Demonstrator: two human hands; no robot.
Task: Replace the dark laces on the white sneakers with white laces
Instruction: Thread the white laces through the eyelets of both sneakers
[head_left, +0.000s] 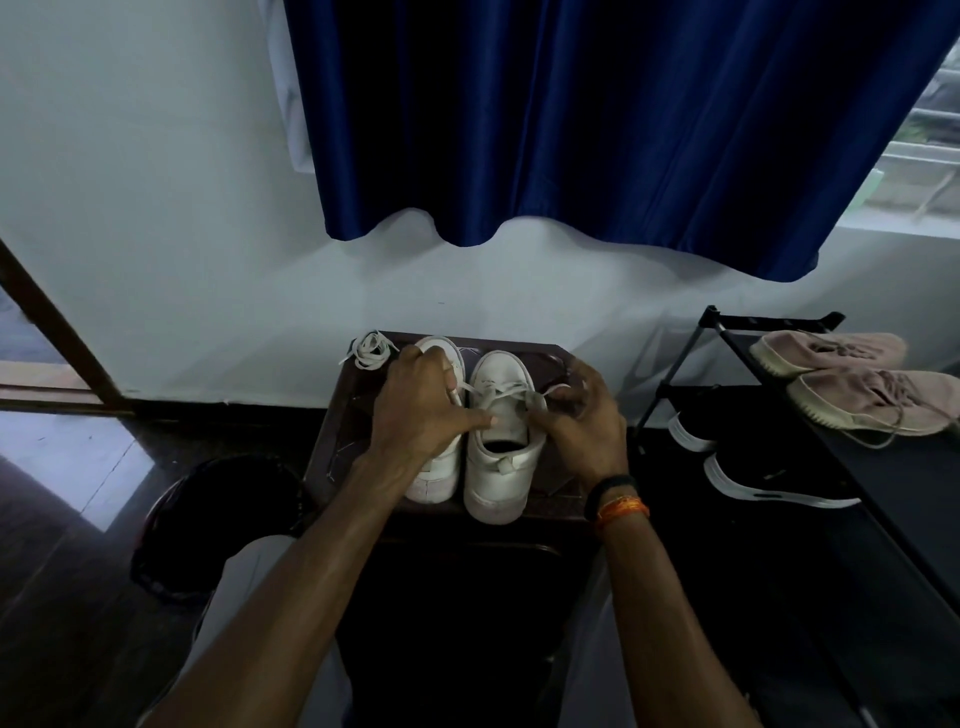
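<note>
Two white sneakers stand side by side, toes to the wall, on a dark brown stool (558, 358). The right sneaker (501, 457) has a white lace (498, 391) threaded across its eyelets. My left hand (423, 405) lies over the left sneaker (439, 480), its thumb pressed on the right sneaker's tongue and its fingers curled around a strand of that lace. My right hand (584, 415) pinches the other end of the lace at the shoe's right side. A loose bundle of white lace (370, 349) sits at the stool's back left corner. No dark lace shows.
A black shoe rack (737, 332) stands to the right with a pair of pink sneakers (857, 384) on top and black sneakers (769, 478) below. A dark round bin (208, 525) sits on the floor at left. A blue curtain (597, 130) hangs on the wall behind.
</note>
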